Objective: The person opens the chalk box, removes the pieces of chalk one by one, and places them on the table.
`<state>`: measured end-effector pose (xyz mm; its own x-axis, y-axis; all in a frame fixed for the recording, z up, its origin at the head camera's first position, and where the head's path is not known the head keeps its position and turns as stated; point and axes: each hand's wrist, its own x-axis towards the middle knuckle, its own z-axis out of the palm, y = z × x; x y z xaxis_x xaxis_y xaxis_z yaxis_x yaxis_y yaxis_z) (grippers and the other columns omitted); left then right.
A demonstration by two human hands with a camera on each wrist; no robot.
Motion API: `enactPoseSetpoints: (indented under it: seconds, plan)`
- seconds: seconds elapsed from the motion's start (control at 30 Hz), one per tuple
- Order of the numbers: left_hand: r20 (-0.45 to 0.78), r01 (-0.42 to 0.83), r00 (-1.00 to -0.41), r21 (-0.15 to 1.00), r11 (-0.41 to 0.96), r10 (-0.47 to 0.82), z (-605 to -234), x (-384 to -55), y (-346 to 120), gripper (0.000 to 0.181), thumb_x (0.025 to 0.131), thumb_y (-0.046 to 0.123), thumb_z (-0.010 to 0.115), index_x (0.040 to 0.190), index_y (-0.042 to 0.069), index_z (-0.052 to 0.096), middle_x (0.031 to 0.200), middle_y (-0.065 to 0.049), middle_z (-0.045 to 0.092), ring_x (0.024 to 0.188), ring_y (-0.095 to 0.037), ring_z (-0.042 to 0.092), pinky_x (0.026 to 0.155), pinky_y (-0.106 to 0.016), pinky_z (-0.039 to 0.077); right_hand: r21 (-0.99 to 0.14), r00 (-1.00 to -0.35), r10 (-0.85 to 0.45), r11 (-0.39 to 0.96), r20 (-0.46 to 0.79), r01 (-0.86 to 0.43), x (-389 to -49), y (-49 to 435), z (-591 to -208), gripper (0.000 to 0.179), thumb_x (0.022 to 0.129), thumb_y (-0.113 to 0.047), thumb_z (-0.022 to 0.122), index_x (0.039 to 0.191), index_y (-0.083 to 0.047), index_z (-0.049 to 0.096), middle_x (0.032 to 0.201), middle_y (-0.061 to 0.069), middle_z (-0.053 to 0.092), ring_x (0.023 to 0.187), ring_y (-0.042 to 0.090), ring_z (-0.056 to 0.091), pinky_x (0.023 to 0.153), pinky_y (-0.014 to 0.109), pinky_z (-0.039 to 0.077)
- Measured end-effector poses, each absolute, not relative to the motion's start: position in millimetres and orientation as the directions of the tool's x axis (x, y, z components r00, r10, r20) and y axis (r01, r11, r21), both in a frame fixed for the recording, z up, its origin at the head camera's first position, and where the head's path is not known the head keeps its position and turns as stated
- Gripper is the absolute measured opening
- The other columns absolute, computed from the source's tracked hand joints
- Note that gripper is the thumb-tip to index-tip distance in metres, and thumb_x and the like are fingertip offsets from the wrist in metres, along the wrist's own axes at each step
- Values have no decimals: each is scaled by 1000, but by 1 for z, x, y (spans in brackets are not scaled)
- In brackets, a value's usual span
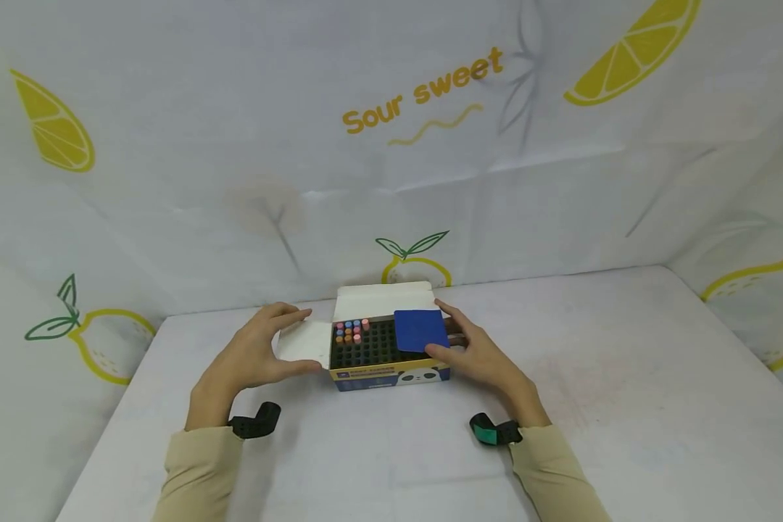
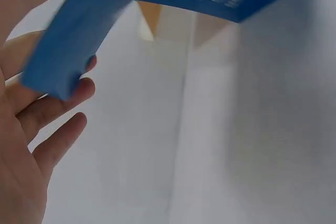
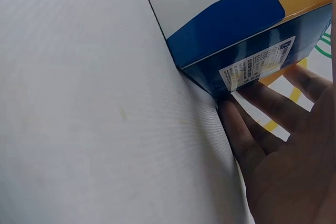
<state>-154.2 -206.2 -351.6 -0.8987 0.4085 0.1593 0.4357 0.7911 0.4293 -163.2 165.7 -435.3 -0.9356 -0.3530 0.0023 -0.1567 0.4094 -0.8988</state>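
A cardboard box (image 1: 391, 377) with a panda face on its front stands on the table. Inside is a black grid tray (image 1: 381, 341), with several small pink, blue and orange capped ends, perhaps markers, at its left. My left hand (image 1: 248, 355) spans the raised left end flap (image 1: 305, 344), white inside and blue outside; its fingers look spread beside the flap (image 2: 73, 40) in the left wrist view. At the other end, my right hand (image 1: 479, 351) has its thumb by a blue flap (image 1: 420, 331) folded over the tray. Its fairly straight fingers (image 3: 273, 98) touch the box's labelled end.
The white lid flap (image 1: 385, 299) stands raised at the back of the box. A white cloth covers the table (image 1: 594, 377), and behind it hangs a white backdrop (image 1: 235, 145) with lemon prints. Black wrist cameras (image 1: 257, 420) sit on both wrists.
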Motion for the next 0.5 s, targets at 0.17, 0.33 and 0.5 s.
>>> enactPoseSetpoints:
  seconds: [0.17,0.33,0.5]
  plan:
    - [128,427,-901,437,792,415,-378,-151,-206,74,81,45,84,142,11,61,135,-11,64,123,-31,58,102,-54,51,-900,-934,-358,411,-12,-146,-163,166,-437,93,93,-47,70,165,-20,19,143,23,54,129,39,57,106,55,49]
    - [142,447,-876,601,662,462,-403,-153,-198,71,90,31,79,151,11,50,136,-11,62,111,-25,63,94,-44,57,-897,-936,-351,416,-9,-148,-162,166,-436,92,93,-47,71,165,-20,21,142,22,55,129,38,58,108,56,48]
    - [153,382,-889,766,516,431,-420,-153,-188,78,91,21,77,159,18,38,140,-15,55,114,-26,62,95,-40,58,-893,-937,-348,420,5,-160,-162,167,-435,90,93,-45,70,164,-19,21,140,22,57,128,36,58,108,55,48]
